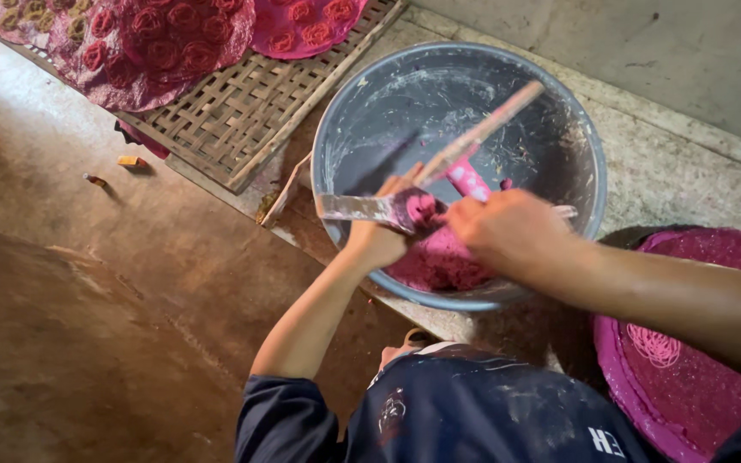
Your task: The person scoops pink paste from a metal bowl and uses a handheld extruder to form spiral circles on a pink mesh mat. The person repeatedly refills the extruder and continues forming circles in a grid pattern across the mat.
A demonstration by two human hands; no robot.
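Inside the grey basin (589, 171), near its front wall, our left hand (377, 240) grips a flat scraper blade (358, 207) loaded with pink paste (439, 257). Our right hand (499, 227) closes its fingers (460, 214) on that lump. We judge the paste soft, wet, sticky, best carried on the stiff blade.

A single head-worn camera looks steeply down from close above the person's own arms onto a grey basin (459, 171) on a stone ledge (671, 163), the brown floor (87, 300) filling the left.
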